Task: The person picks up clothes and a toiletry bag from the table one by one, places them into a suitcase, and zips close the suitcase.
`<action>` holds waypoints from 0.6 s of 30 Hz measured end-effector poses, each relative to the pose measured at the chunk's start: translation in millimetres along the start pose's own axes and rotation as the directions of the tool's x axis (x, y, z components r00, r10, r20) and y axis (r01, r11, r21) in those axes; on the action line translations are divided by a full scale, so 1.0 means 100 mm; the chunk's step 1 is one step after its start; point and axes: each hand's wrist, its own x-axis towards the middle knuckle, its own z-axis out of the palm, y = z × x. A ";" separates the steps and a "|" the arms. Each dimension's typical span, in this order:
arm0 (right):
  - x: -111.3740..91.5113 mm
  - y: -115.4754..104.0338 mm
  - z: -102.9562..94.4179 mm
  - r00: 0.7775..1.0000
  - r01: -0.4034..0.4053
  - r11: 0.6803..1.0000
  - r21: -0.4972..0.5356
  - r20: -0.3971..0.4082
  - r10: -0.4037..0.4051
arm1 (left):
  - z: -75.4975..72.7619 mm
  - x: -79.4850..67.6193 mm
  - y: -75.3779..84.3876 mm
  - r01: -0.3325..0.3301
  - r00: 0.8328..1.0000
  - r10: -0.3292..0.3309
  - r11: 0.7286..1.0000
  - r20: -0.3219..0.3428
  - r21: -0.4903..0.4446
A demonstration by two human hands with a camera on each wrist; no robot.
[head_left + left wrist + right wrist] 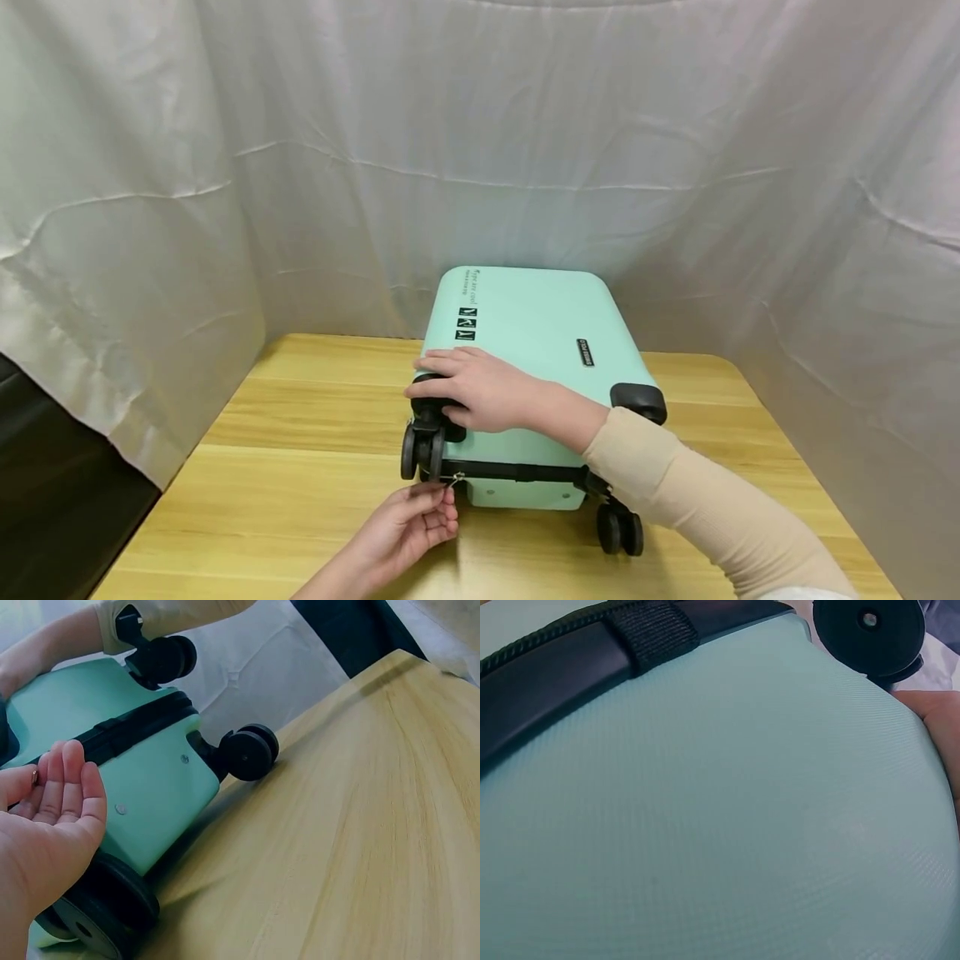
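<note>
A mint-green suitcase point(525, 400) lies flat on a wooden table, its wheeled end facing me. My left hand point(408, 529) is at the near left corner, pinching a small metal zipper pull point(455, 478) between thumb and forefinger. In the left wrist view a bit of the metal pull point(34, 777) shows beside the thumb, and the other fingers are loosely bent. Over the black corner guard at the left rests my right hand point(483, 387), fingers extended across the edge. The right wrist view shows mostly the suitcase shell point(705, 810), with part of that hand at the right edge.
Black wheels point(619, 529) stick out at the near right, and another pair point(422, 452) at the near left. A black zipper band point(517, 472) runs along the near end. Pale curtains point(525, 167) surround the wooden table point(300, 433). Something black point(60, 467) lies beyond its left edge.
</note>
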 end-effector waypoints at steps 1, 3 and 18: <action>0.00 0.00 0.00 1.000 0.002 1.000 -0.003 0.001 -0.002 | -0.01 -0.01 0.00 -0.009 1.000 0.009 1.000 0.007 0.000; 0.00 -0.01 0.00 1.000 0.007 1.000 -0.007 0.002 -0.007 | -0.03 -0.03 0.00 -0.024 1.000 0.024 1.000 0.011 -0.010; -0.03 0.01 -0.01 1.000 0.017 1.000 -0.025 0.024 -0.017 | -0.13 -0.11 0.04 -0.144 0.989 0.143 0.989 -0.021 -0.027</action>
